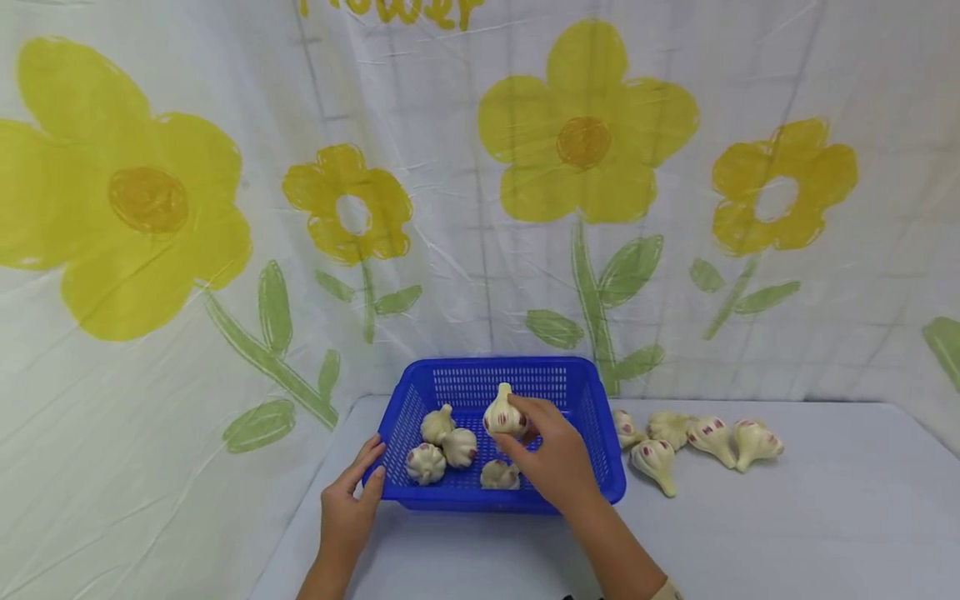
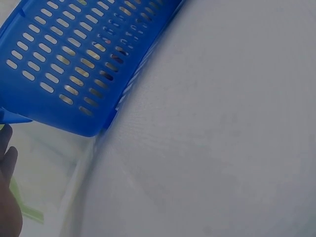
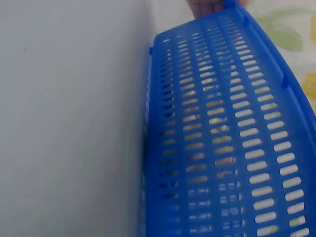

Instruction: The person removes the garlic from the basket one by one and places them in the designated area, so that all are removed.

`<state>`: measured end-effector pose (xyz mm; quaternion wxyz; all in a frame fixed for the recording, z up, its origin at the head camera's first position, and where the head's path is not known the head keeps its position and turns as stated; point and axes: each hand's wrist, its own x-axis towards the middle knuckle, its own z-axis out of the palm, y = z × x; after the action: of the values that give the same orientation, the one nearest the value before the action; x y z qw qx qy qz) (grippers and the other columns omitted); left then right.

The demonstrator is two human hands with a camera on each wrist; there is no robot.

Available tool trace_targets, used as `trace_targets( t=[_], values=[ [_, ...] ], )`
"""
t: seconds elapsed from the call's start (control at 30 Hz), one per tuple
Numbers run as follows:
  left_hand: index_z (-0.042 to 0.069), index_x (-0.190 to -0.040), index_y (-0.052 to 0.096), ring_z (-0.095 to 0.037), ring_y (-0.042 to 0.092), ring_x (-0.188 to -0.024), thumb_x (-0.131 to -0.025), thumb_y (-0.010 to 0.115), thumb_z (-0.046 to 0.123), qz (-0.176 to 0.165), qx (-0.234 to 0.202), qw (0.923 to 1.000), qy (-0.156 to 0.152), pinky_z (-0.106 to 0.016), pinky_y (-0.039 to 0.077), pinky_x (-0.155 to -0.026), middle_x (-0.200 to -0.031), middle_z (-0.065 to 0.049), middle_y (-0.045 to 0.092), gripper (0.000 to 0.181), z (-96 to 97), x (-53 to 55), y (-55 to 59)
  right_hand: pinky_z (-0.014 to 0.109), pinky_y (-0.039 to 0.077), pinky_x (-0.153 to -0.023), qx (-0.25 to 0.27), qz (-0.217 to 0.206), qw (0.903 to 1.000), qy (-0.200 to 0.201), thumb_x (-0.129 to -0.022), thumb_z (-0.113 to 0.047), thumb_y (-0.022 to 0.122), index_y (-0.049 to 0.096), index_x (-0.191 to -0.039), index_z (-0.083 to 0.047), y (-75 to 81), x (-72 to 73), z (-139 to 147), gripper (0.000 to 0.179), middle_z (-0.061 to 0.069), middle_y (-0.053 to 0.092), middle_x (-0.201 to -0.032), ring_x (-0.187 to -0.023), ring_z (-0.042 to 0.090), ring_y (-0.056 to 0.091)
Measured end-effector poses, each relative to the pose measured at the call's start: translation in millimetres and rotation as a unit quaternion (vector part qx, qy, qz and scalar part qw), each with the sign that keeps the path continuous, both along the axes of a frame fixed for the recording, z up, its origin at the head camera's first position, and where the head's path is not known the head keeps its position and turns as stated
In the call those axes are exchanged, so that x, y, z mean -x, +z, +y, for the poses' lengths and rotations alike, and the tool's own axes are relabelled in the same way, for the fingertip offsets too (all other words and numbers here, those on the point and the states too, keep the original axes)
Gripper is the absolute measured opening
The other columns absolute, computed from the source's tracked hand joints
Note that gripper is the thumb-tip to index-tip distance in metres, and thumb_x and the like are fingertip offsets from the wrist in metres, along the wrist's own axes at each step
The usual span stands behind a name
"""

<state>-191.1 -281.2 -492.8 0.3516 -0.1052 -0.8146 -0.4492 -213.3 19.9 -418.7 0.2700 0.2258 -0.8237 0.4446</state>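
A garlic bulb (image 1: 504, 415) with purple streaks is pinched, stem up, between the thumb and fingers of my right hand (image 1: 553, 454), over the blue basket (image 1: 495, 503). My left hand (image 1: 350, 502) rests at the basket's left rim, its fairly straight fingers and thumb touching the edge. In the left wrist view only part of that hand (image 2: 7, 182) shows, beside the basket wall (image 2: 54, 64). Three bulbs (image 1: 459, 448) lie together in the basket's left half, and another bulb (image 1: 500, 475) lies near its front wall. The right wrist view does not show the pinched bulb.
Several more garlic bulbs (image 1: 711, 439) lie in a loose group on the white table (image 1: 840, 500), right of the basket. A white curtain (image 1: 450, 300) with painted yellow flowers hangs behind the table and along the left side.
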Motion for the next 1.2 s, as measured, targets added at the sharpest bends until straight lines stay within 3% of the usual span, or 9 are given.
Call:
trace_targets(
  t=[0.37, 0.7, 0.9, 1.1, 1.2],
  values=[
    [0.004, -0.130, 0.063, 0.001, 0.046, -0.133, -0.094, 0.058, 0.000, -0.001, 0.005, 0.9998, -0.017, -0.009, 0.034, -0.107, -0.142, -0.013, 0.056, 0.036, 1.1, -1.4, -5.6, 0.021, 0.052, -0.054, 0.057, -0.006, 0.9983, -0.006, -0.084, -0.026, 0.079, 0.062, -0.132, -0.020, -3.8, -12.1, 21, 0.052, -0.003, 0.065, -0.114, -0.070, 0.002, 0.060],
    [0.003, -0.129, 0.064, -0.001, 0.049, -0.132, -0.090, 0.060, -0.005, 0.030, 0.018, 0.9994, -0.010, -0.009, 0.035, -0.106, -0.139, -0.015, 0.058, 0.039, -0.7, 0.0, -9.7, 0.022, 0.054, -0.057, 0.066, -0.004, 0.9976, -0.020, -0.083, -0.023, 0.080, 0.061, -0.133, -0.018, -3.2, -7.1, 39, 0.054, -0.001, 0.066, -0.112, -0.069, 0.003, 0.059],
    [0.004, -0.129, 0.064, 0.001, 0.048, -0.132, -0.090, 0.061, -0.005, 0.028, 0.010, 0.9995, -0.009, -0.008, 0.035, -0.106, -0.140, -0.014, 0.057, 0.040, -0.6, -0.3, -9.3, 0.023, 0.054, -0.058, 0.066, -0.006, 0.9942, -0.084, -0.083, -0.024, 0.080, 0.062, -0.132, -0.018, 3.9, 0.0, 71, 0.053, 0.000, 0.068, -0.105, -0.071, 0.007, 0.061],
    [0.004, -0.129, 0.064, -0.001, 0.049, -0.132, -0.088, 0.061, -0.008, 0.049, 0.012, 0.9986, -0.013, -0.009, 0.036, -0.106, -0.139, -0.015, 0.058, 0.043, 0.7, -0.1, -8.5, 0.013, 0.051, -0.066, 0.067, -0.057, 0.9849, -0.149, -0.087, -0.031, 0.075, 0.062, -0.132, -0.017, 14.6, 1.8, 115, 0.049, 0.005, 0.069, -0.113, -0.085, 0.000, 0.059],
    [0.004, -0.129, 0.064, -0.002, 0.049, -0.132, -0.088, 0.061, -0.008, 0.053, 0.016, 0.9984, -0.015, -0.009, 0.036, -0.106, -0.139, -0.015, 0.058, 0.043, 0.1, 1.1, -9.3, 0.008, 0.049, -0.072, 0.053, -0.102, 0.9780, -0.174, -0.090, -0.039, 0.071, 0.060, -0.135, -0.017, 17.6, -0.2, 139, 0.052, 0.008, 0.068, -0.121, -0.097, 0.006, 0.060]
  ],
)
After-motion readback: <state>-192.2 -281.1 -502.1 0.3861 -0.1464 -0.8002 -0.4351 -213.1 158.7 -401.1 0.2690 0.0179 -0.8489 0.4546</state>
